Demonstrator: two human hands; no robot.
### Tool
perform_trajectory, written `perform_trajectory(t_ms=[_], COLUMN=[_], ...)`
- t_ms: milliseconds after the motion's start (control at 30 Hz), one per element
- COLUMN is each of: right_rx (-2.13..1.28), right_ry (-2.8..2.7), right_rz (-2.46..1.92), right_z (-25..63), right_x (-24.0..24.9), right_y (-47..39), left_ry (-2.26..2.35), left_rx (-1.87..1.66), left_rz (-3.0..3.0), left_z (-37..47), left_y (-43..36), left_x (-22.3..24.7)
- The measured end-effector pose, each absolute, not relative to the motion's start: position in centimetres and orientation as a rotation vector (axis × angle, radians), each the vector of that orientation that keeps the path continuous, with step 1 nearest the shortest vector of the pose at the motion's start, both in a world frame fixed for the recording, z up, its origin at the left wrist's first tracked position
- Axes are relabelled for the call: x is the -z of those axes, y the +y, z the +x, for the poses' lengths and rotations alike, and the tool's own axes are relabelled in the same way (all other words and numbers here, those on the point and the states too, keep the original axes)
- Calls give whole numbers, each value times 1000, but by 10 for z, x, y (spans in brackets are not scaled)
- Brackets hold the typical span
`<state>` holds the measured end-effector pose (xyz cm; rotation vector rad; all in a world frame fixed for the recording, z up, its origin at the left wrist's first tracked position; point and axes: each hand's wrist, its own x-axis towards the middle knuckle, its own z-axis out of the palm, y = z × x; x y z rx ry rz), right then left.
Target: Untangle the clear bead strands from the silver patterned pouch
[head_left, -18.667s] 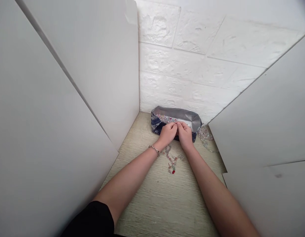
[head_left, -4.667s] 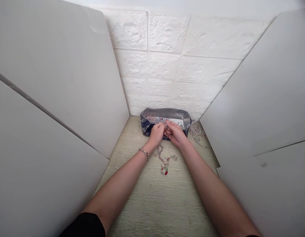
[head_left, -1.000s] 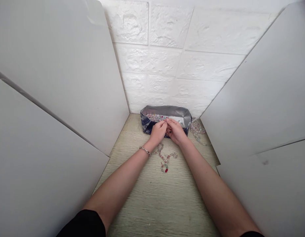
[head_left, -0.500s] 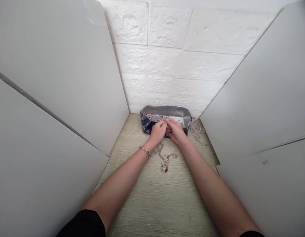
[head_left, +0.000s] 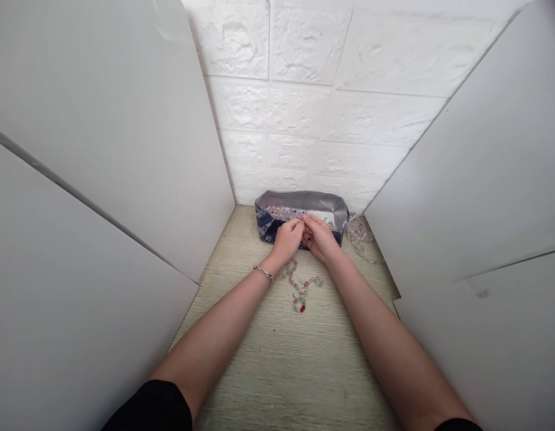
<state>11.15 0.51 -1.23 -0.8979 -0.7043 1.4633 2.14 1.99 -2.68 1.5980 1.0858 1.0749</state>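
Observation:
My left hand [head_left: 288, 240] and my right hand [head_left: 320, 237] meet at the front rim of a dark blue patterned bag-like container [head_left: 265, 228] with a silvery lining. Both are closed, fingertips pinched together. A string of beads [head_left: 299, 288], mostly pale with some red ones, lies on the surface below and runs up towards my left hand, where its upper end is hidden. A tiny red spot shows at the fingertips; what my right fingers pinch is too small to make out. Loose beads [head_left: 279, 213] in pink, clear and red lie inside the container.
More strung pale beads [head_left: 360, 233] lie in a heap right of the container. A white brick-textured wall [head_left: 295, 108] stands behind. White panels rise on the left [head_left: 102, 120] and right [head_left: 475, 179], flanking the light wood-grain surface [head_left: 277, 371].
Almost nothing differs. Both hands stay pinched together at the container's rim, and the view has shifted very slightly.

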Motion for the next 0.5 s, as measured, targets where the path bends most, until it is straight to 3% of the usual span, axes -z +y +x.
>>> perform_trajectory(t_ms=[500], right_rx=[-1374], right_ry=[-688], right_rz=[-929], right_z=[108], right_x=[12], right_y=[4], left_ry=[1093], left_rx=[-1079], left_rz=[1614], left_z=[22], left_y=[17], left_x=[23])
